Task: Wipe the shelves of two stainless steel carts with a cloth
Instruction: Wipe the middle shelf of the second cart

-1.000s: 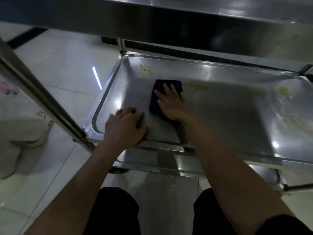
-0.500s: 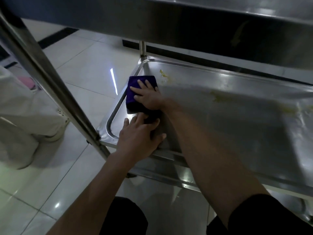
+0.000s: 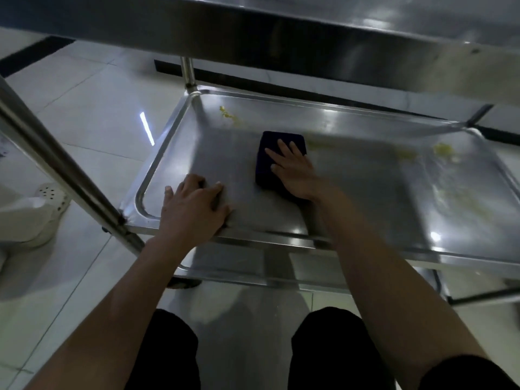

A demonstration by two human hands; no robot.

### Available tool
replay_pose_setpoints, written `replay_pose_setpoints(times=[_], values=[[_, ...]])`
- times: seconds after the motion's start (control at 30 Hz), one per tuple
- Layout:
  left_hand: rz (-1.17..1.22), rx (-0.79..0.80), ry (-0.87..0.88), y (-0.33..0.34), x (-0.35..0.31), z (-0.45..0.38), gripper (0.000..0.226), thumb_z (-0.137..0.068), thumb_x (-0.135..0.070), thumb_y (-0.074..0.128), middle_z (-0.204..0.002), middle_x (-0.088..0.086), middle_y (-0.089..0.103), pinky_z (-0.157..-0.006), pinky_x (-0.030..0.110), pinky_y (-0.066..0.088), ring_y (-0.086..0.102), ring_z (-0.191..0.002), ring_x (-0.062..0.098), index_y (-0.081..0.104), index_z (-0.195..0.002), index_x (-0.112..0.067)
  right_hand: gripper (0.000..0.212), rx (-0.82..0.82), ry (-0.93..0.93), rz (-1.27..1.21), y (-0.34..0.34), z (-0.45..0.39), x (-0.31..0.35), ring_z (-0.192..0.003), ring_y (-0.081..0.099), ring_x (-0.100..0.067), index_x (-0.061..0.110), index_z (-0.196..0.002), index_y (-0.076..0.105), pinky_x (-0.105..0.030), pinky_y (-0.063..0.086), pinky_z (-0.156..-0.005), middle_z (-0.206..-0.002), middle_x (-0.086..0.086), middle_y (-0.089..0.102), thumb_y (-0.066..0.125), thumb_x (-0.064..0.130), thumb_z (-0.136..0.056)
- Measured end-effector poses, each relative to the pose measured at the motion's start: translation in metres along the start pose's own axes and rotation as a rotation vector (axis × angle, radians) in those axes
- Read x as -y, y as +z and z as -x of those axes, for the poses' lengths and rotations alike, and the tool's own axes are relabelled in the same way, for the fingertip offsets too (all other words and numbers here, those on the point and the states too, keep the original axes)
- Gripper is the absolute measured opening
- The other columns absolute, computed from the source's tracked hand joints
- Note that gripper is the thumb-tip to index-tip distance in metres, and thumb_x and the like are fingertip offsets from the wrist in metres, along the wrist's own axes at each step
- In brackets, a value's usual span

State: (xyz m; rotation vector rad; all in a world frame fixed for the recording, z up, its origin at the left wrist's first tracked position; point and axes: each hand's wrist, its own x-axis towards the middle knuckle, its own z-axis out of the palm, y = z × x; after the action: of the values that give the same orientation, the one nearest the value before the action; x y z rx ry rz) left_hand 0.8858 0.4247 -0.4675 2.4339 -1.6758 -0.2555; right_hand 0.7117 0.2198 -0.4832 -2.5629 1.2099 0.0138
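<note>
R hand [image 3: 292, 173] pressed flat on cloth [image 3: 277, 144] mid-shelf [image 3: 365, 192]; L hand [image 3: 194, 209] lay open, bracing near edge. Near-left looked clean; yellow smears [image 3: 444, 150] far & right left to wipe.

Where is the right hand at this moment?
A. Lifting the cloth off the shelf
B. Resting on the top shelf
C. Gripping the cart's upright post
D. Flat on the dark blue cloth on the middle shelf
D: the right hand lies with straight fingers on the dark blue cloth, which sits on the middle shelf; the left hand rests on that shelf's near edge.
</note>
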Motion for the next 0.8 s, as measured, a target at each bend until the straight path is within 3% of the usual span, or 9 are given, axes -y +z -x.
replay_pose_setpoints(times=[0.07,0.13,0.2,0.3,0.47,0.6,0.8], values=[[0.030,-0.027,-0.012,0.001,-0.017,0.003,0.043,-0.095,-0.055,0.047,-0.147,0.004,0.039,-0.114,0.061,0.026,0.033,-0.141,0.028,0.054,-0.133,-0.036,0.052,0.004,0.078,-0.001,-0.009,0.032,-0.028,-0.153,-0.013,-0.021,0.037,-0.158,0.010,-0.045,0.000,-0.123,-0.168,0.004,-0.009,0.026,0.036,-0.109],[0.170,-0.077,0.123,0.004,-0.054,0.012,0.034,-0.094,-0.050,0.054,-0.146,0.003,0.047,-0.112,0.054,0.033,0.039,-0.138,0.029,0.063,-0.123,-0.035,0.053,-0.006,0.132,-0.003,-0.015,0.066,-0.054,-0.153,-0.014,-0.022,0.035,-0.159,0.009,-0.046,-0.001,-0.124,-0.168,0.003,-0.008,0.026,0.034,-0.109],[0.268,-0.002,0.298,0.014,-0.097,0.028,0.042,-0.092,-0.058,0.057,-0.143,0.000,0.051,-0.112,0.052,0.034,0.043,-0.135,0.027,0.063,-0.128,-0.037,0.053,-0.052,0.176,-0.050,-0.020,0.098,-0.074,-0.154,-0.009,-0.023,0.030,-0.159,0.014,-0.049,0.001,-0.124,-0.168,0.001,-0.002,0.030,0.033,-0.109],[-0.004,0.108,0.375,0.033,-0.129,0.040,0.053,-0.091,-0.070,0.045,-0.148,-0.005,0.037,-0.114,0.068,0.019,0.021,-0.143,0.026,0.050,-0.138,-0.045,0.052,-0.111,0.273,-0.116,-0.025,0.136,-0.099,-0.155,-0.004,-0.023,0.030,-0.158,0.022,-0.049,0.003,-0.125,-0.168,-0.001,0.005,0.036,0.032,-0.107],[0.044,0.085,0.370,0.036,-0.126,0.035,0.048,-0.091,-0.063,0.053,-0.144,-0.005,0.039,-0.113,0.072,0.016,0.023,-0.143,0.025,0.054,-0.135,-0.044,0.051,-0.108,0.333,-0.069,-0.020,0.172,-0.111,-0.155,-0.002,-0.022,0.035,-0.156,0.025,-0.055,0.007,-0.123,-0.168,0.002,0.007,0.036,0.034,-0.107],[0.101,0.082,0.353,0.032,-0.110,0.029,0.046,-0.088,-0.065,0.057,-0.143,-0.008,0.041,-0.115,0.069,0.014,0.025,-0.139,0.022,0.058,-0.131,-0.048,0.051,-0.090,0.315,0.003,-0.017,0.175,-0.087,-0.155,-0.003,-0.024,0.034,-0.158,0.020,-0.052,0.007,-0.123,-0.168,0.000,0.004,0.033,0.032,-0.108],[0.120,0.014,0.373,0.024,-0.065,0.024,0.053,-0.078,-0.065,0.068,-0.137,-0.004,0.054,-0.111,0.064,0.028,0.042,-0.131,0.027,0.066,-0.125,-0.041,0.052,-0.039,0.240,0.066,-0.006,0.178,-0.037,-0.154,-0.011,-0.023,0.039,-0.158,0.009,-0.049,0.005,-0.122,-0.168,0.002,-0.005,0.025,0.034,-0.108]])
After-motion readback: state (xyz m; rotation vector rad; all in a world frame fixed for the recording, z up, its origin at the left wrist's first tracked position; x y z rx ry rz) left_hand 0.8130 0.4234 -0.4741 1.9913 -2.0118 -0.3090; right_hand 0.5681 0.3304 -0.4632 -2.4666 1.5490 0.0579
